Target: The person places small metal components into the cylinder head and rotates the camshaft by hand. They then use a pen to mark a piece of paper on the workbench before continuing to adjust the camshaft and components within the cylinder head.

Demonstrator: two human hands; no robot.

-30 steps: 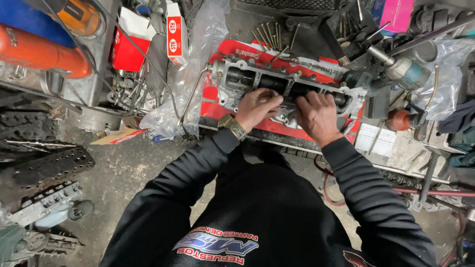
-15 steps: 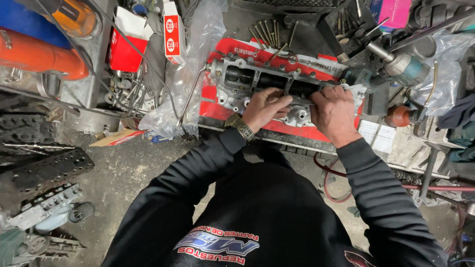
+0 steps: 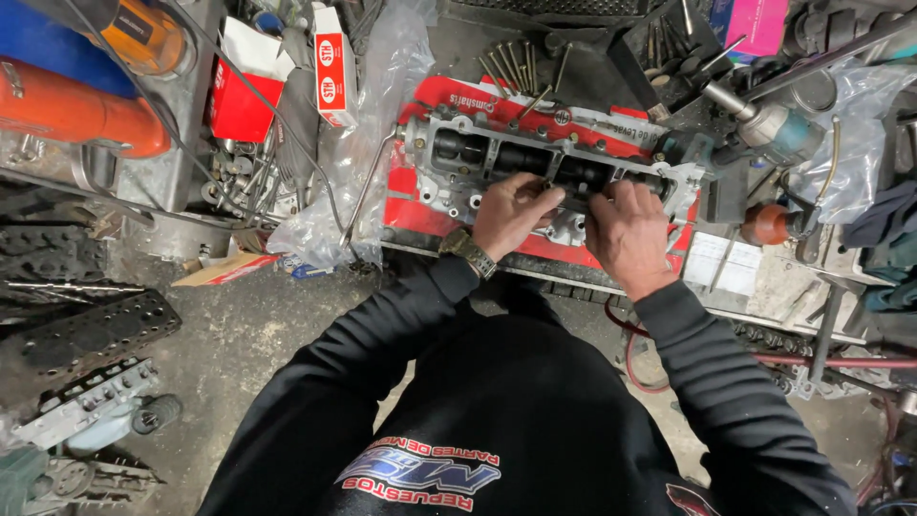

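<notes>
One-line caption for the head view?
Both hands, left and right, rest on a grey cylinder head lying on a cluttered bench.

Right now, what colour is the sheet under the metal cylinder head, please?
Red sheet, clearest in the head view.

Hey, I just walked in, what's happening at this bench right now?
A person in a dark long-sleeved top leans over a grey metal cylinder head lying on a red box. Both bare hands are on it: the left hand, with a wristwatch, and the right hand press fingertips into its middle. A row of long bolts stands behind it, and a power tool lies at the right.
</notes>
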